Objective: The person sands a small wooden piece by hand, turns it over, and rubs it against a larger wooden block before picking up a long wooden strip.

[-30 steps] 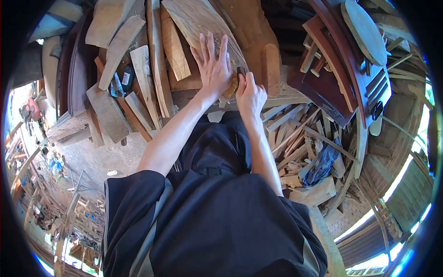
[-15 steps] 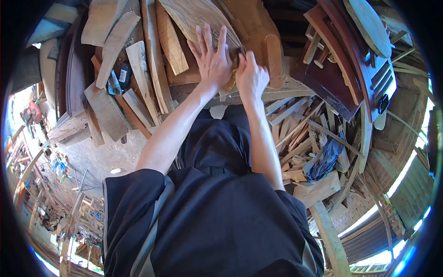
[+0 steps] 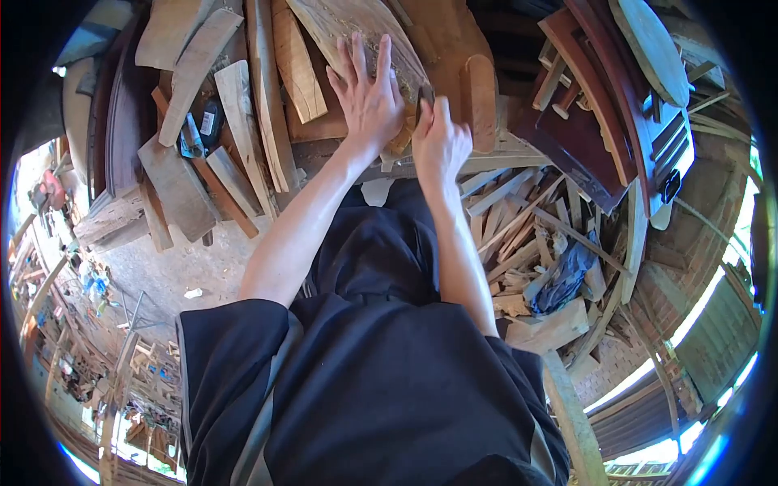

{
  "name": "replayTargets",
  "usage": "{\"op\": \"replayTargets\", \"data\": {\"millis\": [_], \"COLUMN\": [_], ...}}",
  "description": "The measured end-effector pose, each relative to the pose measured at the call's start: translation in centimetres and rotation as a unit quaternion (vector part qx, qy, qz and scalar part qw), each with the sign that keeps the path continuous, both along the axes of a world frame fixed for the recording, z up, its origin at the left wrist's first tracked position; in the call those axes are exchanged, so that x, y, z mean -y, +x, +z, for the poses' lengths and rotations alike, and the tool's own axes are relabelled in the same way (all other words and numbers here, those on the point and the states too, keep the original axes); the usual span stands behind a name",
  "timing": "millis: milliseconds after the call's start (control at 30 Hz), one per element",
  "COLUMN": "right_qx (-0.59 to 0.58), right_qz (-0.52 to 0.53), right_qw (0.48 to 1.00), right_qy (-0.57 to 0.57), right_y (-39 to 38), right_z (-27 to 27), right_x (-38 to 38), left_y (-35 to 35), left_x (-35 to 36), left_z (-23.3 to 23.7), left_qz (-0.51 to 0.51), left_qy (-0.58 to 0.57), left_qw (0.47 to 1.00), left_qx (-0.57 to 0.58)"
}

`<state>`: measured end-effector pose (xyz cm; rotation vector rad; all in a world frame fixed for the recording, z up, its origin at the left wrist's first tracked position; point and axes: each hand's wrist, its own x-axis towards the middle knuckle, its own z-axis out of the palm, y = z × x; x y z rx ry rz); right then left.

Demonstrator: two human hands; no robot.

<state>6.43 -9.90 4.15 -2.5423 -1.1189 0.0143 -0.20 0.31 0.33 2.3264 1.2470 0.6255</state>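
Note:
My left hand [image 3: 369,113] lies flat with fingers spread, pressing on the lower end of a wide, pale brown wooden board [image 3: 356,18] dusted with shavings. Beside it on the right, my right hand [image 3: 442,146] is closed around a small, dark, flat tool [image 3: 425,99]; its kind I cannot make out. The tool stands up at the board's right edge, and its lower part is hidden by my fingers. Under the board is a brown wooden work surface [image 3: 450,40].
Left of my hands lie loose wood pieces [image 3: 300,69] and a dark bottle [image 3: 211,117]. A rounded wooden strip [image 3: 481,101] lies at right. Further right stand reddish-brown furniture parts [image 3: 596,97], above a heap of offcuts [image 3: 519,251] with a dark plastic bag [image 3: 567,279].
The camera view has shifted slightly. The dark tool in my right hand shows more of its length and stands more upright. My left hand stays flat on the board.

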Motion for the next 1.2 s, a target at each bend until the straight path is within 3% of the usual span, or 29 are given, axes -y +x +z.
{"op": "replayTargets", "data": {"millis": [300,433,667,867,1000,1167,1200], "right_qx": [0.02,-0.014,0.014,0.008,0.055,0.065,0.02], "right_qz": [0.013,0.006,-0.01,-0.033,-0.005,0.011,0.025], "right_qw": [1.0,1.0,1.0,0.999,0.998,0.998,0.999], "right_qy": [0.006,0.001,0.011,-0.007,0.001,-0.012,-0.009], "right_y": [0.6,-1.9,0.9,-0.7,1.4,-1.7,-2.3], "right_z": [0.1,1.0,-0.1,-0.1,-0.3,0.5,1.0], "right_x": [-1.7,2.1,-2.3,1.3,-2.2,2.5,3.5], "left_y": [0.0,0.1,0.1,0.1,0.0,0.1,0.1], "left_x": [0.1,0.0,0.2,0.2,0.4,0.0,0.1], "left_z": [-0.1,-0.5,-0.1,-0.1,0.1,0.0,0.2], "left_qz": [-0.007,-0.002,0.01,0.021,0.016,0.016,0.018], "left_qy": [0.003,0.028,-0.005,0.008,-0.004,0.01,0.009], "left_qw": [1.0,1.0,1.0,0.999,1.0,1.0,1.0], "left_qx": [-0.002,0.011,0.027,0.023,0.019,0.005,0.006]}}
